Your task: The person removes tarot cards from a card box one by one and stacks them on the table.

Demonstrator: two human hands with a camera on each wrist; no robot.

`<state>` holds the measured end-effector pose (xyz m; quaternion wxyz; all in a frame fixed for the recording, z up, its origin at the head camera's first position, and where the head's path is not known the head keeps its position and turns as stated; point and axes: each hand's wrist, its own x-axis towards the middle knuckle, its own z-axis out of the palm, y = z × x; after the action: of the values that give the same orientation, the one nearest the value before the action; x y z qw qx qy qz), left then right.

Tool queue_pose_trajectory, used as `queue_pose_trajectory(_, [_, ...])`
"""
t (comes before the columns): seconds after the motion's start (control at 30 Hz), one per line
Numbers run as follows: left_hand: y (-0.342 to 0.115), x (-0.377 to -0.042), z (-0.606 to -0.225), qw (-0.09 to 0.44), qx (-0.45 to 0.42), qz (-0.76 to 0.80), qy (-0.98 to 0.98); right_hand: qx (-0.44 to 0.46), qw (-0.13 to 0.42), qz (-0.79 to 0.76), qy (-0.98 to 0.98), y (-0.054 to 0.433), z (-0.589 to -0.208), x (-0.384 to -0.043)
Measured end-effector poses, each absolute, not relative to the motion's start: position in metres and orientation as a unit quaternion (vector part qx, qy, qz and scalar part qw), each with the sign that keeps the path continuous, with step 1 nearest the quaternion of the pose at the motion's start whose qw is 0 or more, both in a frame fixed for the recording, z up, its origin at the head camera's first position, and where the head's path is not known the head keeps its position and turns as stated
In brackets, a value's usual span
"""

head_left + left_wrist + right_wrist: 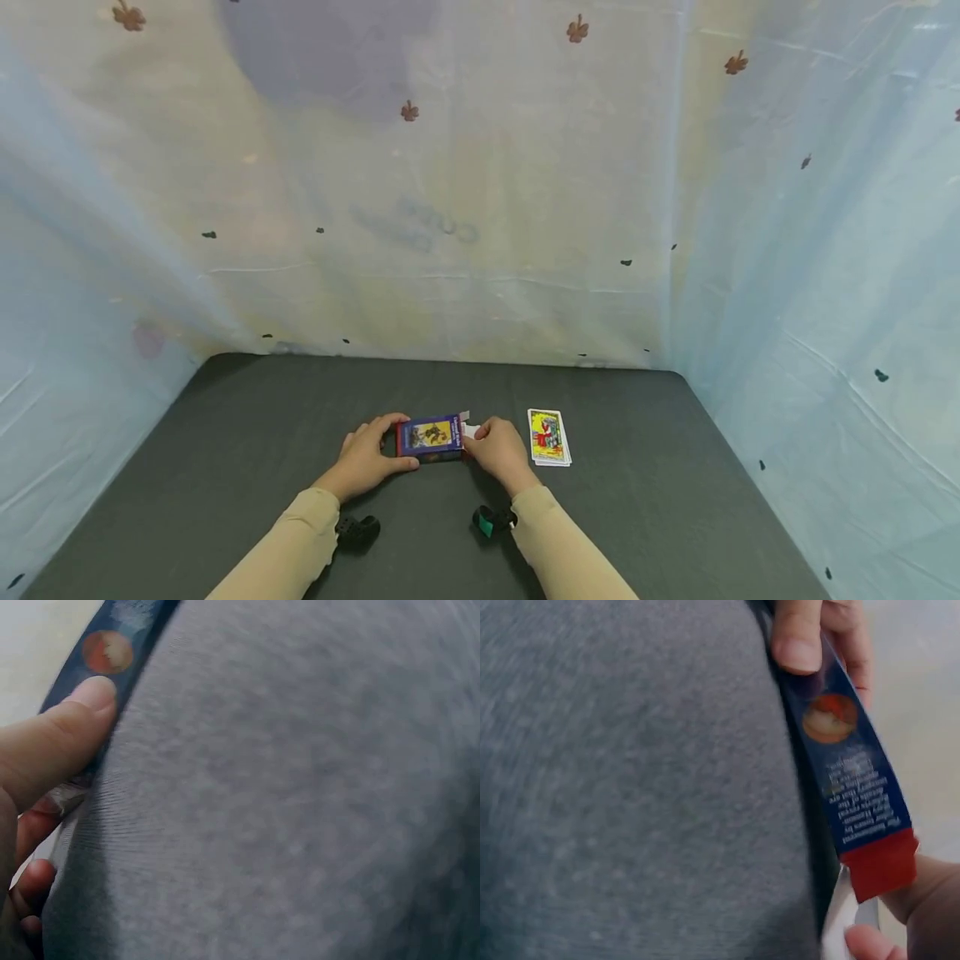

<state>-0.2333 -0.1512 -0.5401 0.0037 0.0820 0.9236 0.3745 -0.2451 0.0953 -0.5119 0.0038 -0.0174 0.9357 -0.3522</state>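
A blue card box (431,435) with a yellow picture on its face lies on the dark table, its open end to the right. My left hand (366,454) grips the box's left end, thumb on the near side and fingers on the far side. At the open end, my right hand (498,451) pinches a white flap-like piece (838,921); its fingers are partly hidden. A red side flap (883,868) sticks out from that end. Just right of the right hand lies a stack of picture cards (549,437), the top one yellow and face up.
The dark grey table (637,517) has a rounded far edge. Pale plastic sheeting (525,183) with leaf prints hangs behind it and at both sides. Black wrist straps show below each hand.
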Motion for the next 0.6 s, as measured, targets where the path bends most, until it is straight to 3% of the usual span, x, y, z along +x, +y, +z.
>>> queue_pose_trajectory(0.23, [-0.150,-0.233,-0.532,0.035,0.069,0.397,0.915,-0.043,0.037,-0.412,0.909,0.101,-0.507,-0.241])
queue_pose_trajectory(0.6, [-0.151,-0.233,-0.535,0.032,0.066,0.391,0.917,-0.027,0.095,-0.495,0.863,0.113,-0.505,-0.241])
